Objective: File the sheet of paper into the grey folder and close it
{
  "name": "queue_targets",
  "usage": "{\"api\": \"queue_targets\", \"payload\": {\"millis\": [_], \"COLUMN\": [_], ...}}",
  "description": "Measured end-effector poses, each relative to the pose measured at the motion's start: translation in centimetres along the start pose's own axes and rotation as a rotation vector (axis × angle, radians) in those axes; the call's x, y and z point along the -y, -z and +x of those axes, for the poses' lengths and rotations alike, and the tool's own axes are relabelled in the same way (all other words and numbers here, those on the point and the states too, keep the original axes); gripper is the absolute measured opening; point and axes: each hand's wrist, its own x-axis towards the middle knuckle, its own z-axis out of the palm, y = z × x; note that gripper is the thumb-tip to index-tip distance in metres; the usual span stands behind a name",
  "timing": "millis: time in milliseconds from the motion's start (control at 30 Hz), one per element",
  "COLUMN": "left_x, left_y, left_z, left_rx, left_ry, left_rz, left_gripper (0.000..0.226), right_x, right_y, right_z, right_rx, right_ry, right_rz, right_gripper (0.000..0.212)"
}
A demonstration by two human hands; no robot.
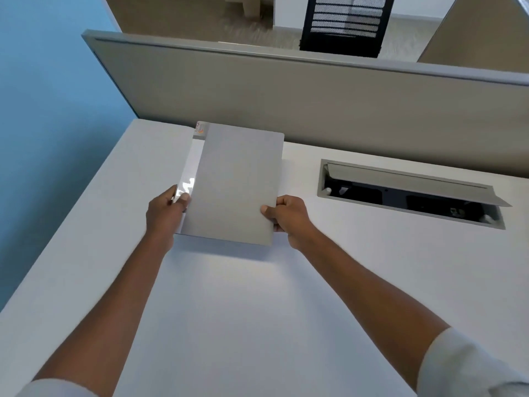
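Note:
The grey folder (236, 181) is closed and held over the white desk (229, 310), its near end lifted and casting a shadow below. A glossy white strip with a small orange-marked label runs along its left spine edge. My left hand (164, 214) grips the lower left edge at that spine. On the opposite side my right hand (287, 219) pinches the lower right edge, thumb on the cover. No loose sheet of paper is visible; whether one lies inside the folder is hidden.
An open cable hatch (412, 193) with a raised grey flap is sunk into the desk at the right. A grey partition panel (286, 90) stands along the desk's far edge. A blue wall (43, 110) is on the left, and a black mesh chair back (346, 24) shows beyond the partition.

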Motion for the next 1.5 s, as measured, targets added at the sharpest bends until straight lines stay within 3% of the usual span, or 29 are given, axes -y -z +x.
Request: {"api": "queue_targets", "payload": {"millis": [100, 233, 367, 433, 533, 600, 767, 933, 1300, 1433, 1500], "left_x": [0.2, 1.2, 1.7, 2.0, 2.3, 2.5, 2.0, 1.5, 1.6, 1.6, 1.3], "left_y": [1.1, 1.8, 1.8, 1.7, 1.6, 1.5, 1.0, 0.6, 0.0, -0.3, -0.6], "left_z": [4.0, 8.5, 10.9, 11.9, 13.1, 13.8, 14.6, 14.9, 15.0, 14.7, 14.5], "left_rx": [-0.018, -0.019, -0.008, -0.015, -0.024, -0.037, -0.045, -0.067, -0.139, -0.189, -0.233], "left_ry": [-0.010, -0.017, -0.023, -0.025, -0.013, 0.004, 0.016, 0.017, -0.050, -0.113, -0.088], "left_rz": [0.020, 0.029, 0.091, 0.125, 0.134, 0.144, 0.179, 0.201, 0.220, 0.330, 0.449], "left_gripper": [0.017, 0.014, 0.021, 0.032, 0.023, 0.044, 0.061, 0.062, 0.058, 0.054, 0.054], "right_x": [1.0, 1.7, 1.8, 1.8, 1.9, 2.1, 2.6, 2.3, 2.6, 2.3, 2.4], "right_y": [-2.5, -5.1, -6.6, -7.1, -7.7, -8.0, -8.0, -7.8, -7.8, -7.9, -7.7], "right_z": [2.6, 5.8, 8.1, 8.9, 9.6, 9.8, 10.5, 11.4, 11.3, 10.7, 9.8], "right_rx": [-0.005, -0.034, -0.053, -0.058, -0.058, -0.051, -0.062, -0.074, -0.085, -0.121, -0.196], "right_ry": [-0.007, -0.040, -0.083, -0.099, -0.115, -0.117, -0.103, -0.102, -0.123, -0.014, 0.073], "right_rz": [0.022, 0.035, 0.066, 0.059, 0.047, 0.048, 0.052, 0.055, 0.060, -0.074, -0.259], "right_gripper": [0.028, 0.050, 0.052, 0.051, 0.042, 0.033, 0.030, 0.037, 0.025, 0.018, 0.015]}}
